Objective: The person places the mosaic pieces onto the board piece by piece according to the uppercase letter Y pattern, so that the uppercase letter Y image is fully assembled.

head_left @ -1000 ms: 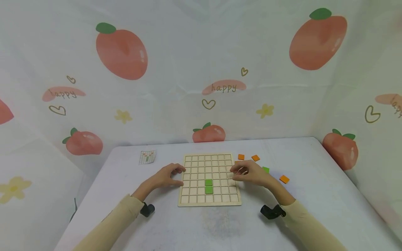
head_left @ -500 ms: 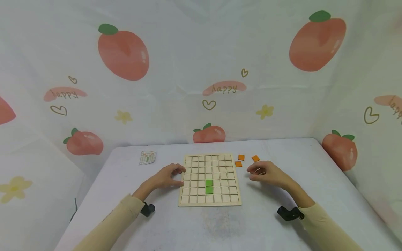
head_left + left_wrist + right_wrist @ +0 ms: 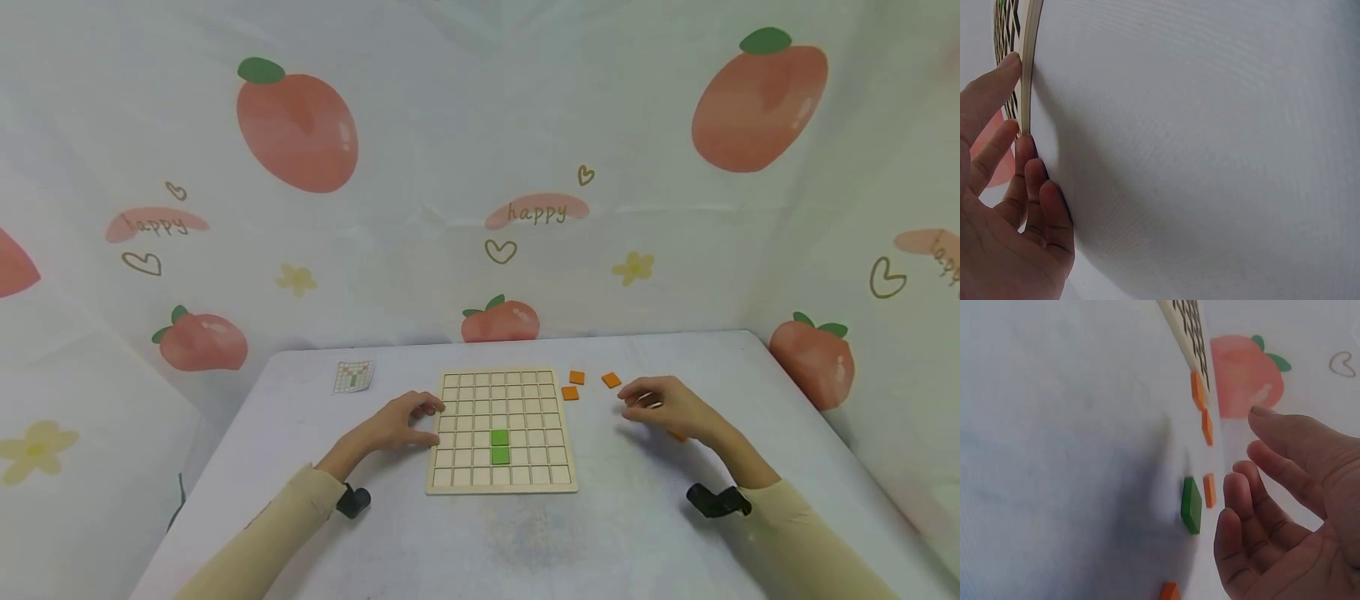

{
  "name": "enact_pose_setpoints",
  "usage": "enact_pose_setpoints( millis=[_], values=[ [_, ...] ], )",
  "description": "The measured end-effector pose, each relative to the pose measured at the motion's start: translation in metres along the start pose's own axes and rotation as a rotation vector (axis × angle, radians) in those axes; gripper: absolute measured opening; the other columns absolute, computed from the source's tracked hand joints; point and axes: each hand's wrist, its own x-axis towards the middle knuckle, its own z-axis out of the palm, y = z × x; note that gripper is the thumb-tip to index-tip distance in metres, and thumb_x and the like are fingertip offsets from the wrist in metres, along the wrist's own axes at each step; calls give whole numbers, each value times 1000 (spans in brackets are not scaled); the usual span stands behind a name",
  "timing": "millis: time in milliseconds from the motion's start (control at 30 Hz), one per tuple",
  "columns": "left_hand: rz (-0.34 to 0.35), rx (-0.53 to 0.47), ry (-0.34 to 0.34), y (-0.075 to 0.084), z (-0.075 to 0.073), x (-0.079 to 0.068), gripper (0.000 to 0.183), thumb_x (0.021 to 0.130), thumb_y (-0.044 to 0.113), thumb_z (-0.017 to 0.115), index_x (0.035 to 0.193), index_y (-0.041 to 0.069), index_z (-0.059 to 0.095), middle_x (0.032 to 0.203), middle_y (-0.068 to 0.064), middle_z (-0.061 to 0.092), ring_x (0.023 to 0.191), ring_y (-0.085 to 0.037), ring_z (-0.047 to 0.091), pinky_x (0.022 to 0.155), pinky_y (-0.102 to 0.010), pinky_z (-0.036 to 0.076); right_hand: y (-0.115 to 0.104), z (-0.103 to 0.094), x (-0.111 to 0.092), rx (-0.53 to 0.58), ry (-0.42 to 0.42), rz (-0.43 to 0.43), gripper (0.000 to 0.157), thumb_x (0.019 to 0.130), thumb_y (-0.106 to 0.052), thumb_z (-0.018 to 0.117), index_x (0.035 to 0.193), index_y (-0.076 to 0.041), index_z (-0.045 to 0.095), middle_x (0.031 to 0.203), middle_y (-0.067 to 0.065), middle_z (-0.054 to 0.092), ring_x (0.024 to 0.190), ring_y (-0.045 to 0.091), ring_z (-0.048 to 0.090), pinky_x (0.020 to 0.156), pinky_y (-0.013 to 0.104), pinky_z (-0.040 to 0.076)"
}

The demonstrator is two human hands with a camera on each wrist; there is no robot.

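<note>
The board (image 3: 517,407) looked to be of pale wood, matt, with a smooth edge. The green tiles (image 3: 500,438) on it had smooth, even faces. At two o'clock from it, the orange tiles (image 3: 577,377) were also smooth; whether wood or plastic, one could not tell. At ten o'clock lay a piece of thin matt paper (image 3: 353,377). The backdrop (image 3: 420,167), at twelve o'clock, was creased, with a faint sheen. The bench (image 3: 420,546) looked matt, the sleeves (image 3: 258,533) were soft cloth, and the wrist devices (image 3: 354,502) resembled black plastic.
</note>
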Motion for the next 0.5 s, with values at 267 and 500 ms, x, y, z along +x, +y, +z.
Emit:
enact_pose_setpoints(
  millis=[267, 500],
  values=[
    [-8, -1, -2, 0, 0, 1, 50, 85, 19, 84, 127, 4, 62, 118, -6, 61, 112, -29, 56, 100, -48, 44, 9, -11, 0, -38, 14, 51, 31, 92, -15, 78, 116, 2, 70, 110, 12, 69, 99, 29, 66, 84, 31, 53],
    [-8, -1, -2, -1, 1, 1, 50, 85, 19, 85, 126, 4, 62, 116, -6, 61, 110, -28, 56, 99, -48, 44, 18, -11, 4, -38, 2, 58, 34, 88, -12, 81, 115, 4, 69, 110, 14, 68, 98, 28, 64, 85, 36, 53]
  ],
)
